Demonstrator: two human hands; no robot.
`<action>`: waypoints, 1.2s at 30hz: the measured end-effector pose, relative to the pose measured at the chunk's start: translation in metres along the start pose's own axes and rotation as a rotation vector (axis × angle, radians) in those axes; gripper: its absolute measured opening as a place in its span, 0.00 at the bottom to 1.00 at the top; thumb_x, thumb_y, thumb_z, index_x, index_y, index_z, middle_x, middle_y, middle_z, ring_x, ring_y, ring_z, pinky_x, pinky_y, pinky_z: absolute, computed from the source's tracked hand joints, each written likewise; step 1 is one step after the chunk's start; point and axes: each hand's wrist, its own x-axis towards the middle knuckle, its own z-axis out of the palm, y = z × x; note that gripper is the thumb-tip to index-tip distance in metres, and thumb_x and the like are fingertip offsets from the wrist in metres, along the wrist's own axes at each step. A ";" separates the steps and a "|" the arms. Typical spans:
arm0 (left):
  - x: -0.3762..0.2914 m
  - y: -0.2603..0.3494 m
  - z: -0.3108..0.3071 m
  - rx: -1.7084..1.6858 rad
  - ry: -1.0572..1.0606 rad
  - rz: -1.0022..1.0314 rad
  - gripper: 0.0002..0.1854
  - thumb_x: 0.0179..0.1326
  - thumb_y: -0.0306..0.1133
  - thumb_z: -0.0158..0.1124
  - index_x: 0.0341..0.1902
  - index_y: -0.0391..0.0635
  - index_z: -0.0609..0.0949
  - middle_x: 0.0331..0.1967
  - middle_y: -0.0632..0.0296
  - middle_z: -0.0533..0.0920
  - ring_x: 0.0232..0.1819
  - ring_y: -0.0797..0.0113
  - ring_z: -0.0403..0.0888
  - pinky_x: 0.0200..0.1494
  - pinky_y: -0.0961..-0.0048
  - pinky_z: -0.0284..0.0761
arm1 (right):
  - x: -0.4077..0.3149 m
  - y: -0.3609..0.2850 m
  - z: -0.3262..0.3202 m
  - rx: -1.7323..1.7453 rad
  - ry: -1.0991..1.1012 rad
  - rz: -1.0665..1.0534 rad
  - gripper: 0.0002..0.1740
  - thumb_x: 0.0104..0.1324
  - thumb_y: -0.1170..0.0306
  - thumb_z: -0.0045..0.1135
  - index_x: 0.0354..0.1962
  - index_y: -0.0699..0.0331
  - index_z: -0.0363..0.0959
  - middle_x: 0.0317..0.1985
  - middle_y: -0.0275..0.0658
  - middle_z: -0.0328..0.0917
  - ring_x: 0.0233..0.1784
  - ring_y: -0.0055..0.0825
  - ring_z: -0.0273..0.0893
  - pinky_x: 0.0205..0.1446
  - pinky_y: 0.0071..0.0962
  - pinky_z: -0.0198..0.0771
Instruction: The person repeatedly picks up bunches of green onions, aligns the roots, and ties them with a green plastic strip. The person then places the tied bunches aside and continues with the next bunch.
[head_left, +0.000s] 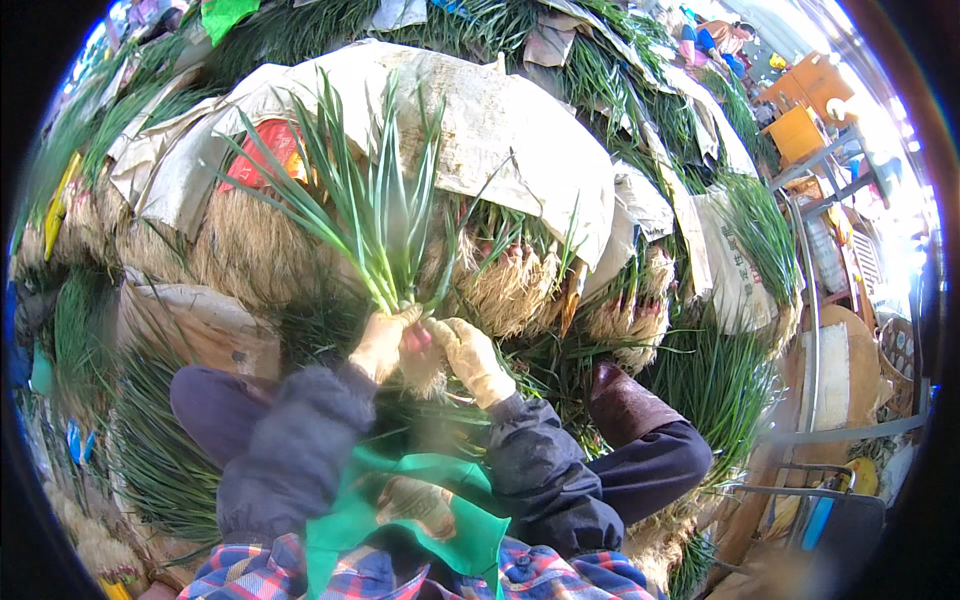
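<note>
My left hand (382, 341), in a pale glove, is closed around the lower stems of a small bunch of green onions (382, 270) whose leaves fan upward. Below the fingers show the bunch's reddish bulbs and pale roots. My right hand (472, 356), gloved too, touches the bulb end from the right with bent fingers; whether it grips anything is hard to see. Beyond the hands, rooted bundles of onions (510, 292) lie under a whitish cloth sheet (480, 135). A green cloth or plastic sheet (405, 517) covers my lap.
More onion piles (712, 390) surround my crossed legs. A cardboard piece (195, 330) lies at the left. Metal frames and an orange wooden box (799, 135) stand at the right. Another person (712, 45) sits at the far upper right.
</note>
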 end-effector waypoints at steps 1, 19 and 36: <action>-0.004 -0.006 -0.001 0.015 0.116 -0.004 0.05 0.63 0.30 0.59 0.36 0.41 0.79 0.28 0.58 0.82 0.21 0.68 0.77 0.22 0.73 0.74 | 0.004 -0.001 0.006 0.179 -0.032 0.094 0.21 0.66 0.58 0.54 0.46 0.67 0.74 0.41 0.39 0.80 0.39 0.27 0.77 0.46 0.25 0.70; -0.157 0.100 -0.034 -0.127 -0.260 -0.049 0.34 0.59 0.29 0.62 0.66 0.36 0.58 0.35 0.60 0.78 0.23 0.78 0.71 0.26 0.80 0.69 | 0.059 -0.044 -0.020 1.043 0.229 0.156 0.10 0.70 0.66 0.45 0.43 0.61 0.72 0.21 0.26 0.67 0.21 0.14 0.63 0.22 0.14 0.58; -0.418 0.240 -0.198 0.189 0.595 1.062 0.27 0.57 0.32 0.65 0.59 0.39 0.69 0.37 0.67 0.75 0.28 0.79 0.70 0.27 0.79 0.72 | 0.270 -0.023 -0.062 -1.248 0.236 -0.567 0.17 0.67 0.62 0.44 0.34 0.67 0.76 0.26 0.55 0.76 0.27 0.47 0.75 0.30 0.44 0.68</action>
